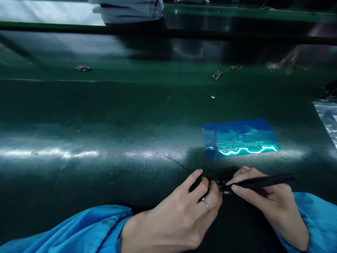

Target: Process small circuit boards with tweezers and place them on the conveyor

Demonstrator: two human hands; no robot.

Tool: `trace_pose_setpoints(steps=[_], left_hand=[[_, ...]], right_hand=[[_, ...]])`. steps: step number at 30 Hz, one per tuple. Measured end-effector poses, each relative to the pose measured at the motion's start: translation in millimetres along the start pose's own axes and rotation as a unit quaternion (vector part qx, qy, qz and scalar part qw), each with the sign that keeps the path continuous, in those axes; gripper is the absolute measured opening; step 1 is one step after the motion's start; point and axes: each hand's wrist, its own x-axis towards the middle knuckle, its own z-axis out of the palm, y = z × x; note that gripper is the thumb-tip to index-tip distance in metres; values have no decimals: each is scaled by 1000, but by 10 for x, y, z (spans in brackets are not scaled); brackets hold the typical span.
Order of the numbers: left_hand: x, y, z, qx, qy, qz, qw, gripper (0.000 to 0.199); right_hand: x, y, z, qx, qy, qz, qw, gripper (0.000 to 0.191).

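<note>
My left hand [181,207], with a ring on one finger, is closed on a small dark circuit board [226,192] at the near side of the table. Its fingers cover much of the board. A thin black wire [177,162] runs out past the fingertips to the upper left. Pinched in my right hand [265,200] is a slim black pen-shaped tool [268,180], whose tip meets the board or hovers just over it; I cannot tell which. Beyond the hands lies a shiny blue sheet [237,137] with rows of tiny marks on it.
Small dark parts [217,75] lie along the back of the green table [105,109]. A tiny pale scrap [213,97] is nearer. At the right edge is a clear plastic bag [328,119]. Grey folded material [131,10] sits on the shelf above.
</note>
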Motion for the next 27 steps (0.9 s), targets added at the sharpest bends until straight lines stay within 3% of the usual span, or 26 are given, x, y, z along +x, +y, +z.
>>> trace_pose_setpoints(steps=[9, 15, 21, 27], left_hand=[[16, 22, 37, -6, 6, -6, 1000, 35], [7, 17, 64, -10, 24, -3, 1000, 37], [118, -57, 48, -12, 60, -4, 998, 36], [257, -231, 73, 59, 90, 16, 994, 32]], right_hand=[[18, -1, 6, 2, -4, -15, 1000, 6], [0, 40, -24, 2, 28, 2, 1000, 7], [62, 122, -164, 41, 79, 61, 994, 19], [198, 171, -350, 84, 119, 80, 986, 25]])
